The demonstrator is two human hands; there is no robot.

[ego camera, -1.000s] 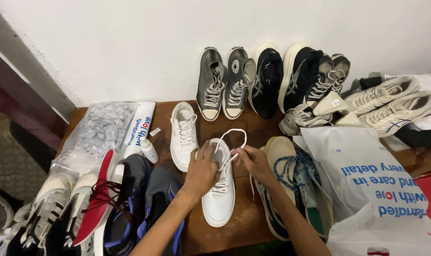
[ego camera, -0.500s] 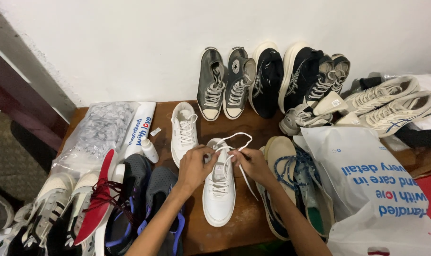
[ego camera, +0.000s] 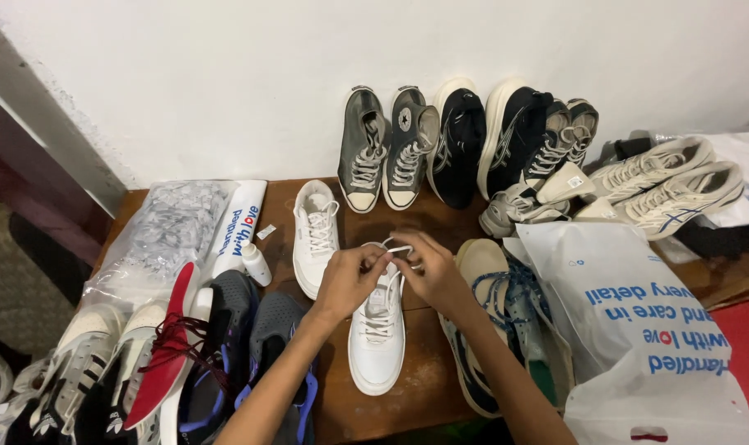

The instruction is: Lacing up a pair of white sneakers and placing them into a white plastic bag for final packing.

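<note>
A white low-top sneaker [ego camera: 377,330] lies flat on the brown counter [ego camera: 424,387], toe pointing toward the person, sole down. Its white lace [ego camera: 397,247] is gathered into a small loop above the tongue, pinched between the left hand [ego camera: 350,276] and right hand [ego camera: 430,272].

2 grey high-tops [ego camera: 387,148], white plastic bag [ego camera: 638,330].

Brown wooden table [ego camera: 428,387] against a white wall, bearing 2 white sneakers [ego camera: 315,235] [ego camera: 378,330], 2 grey high-tops [ego camera: 387,148], black shoes [ego camera: 490,136], cream trainers [ego camera: 671,185], white plastic bag [ego camera: 646,330], small white bottle [ego camera: 256,264].
</note>
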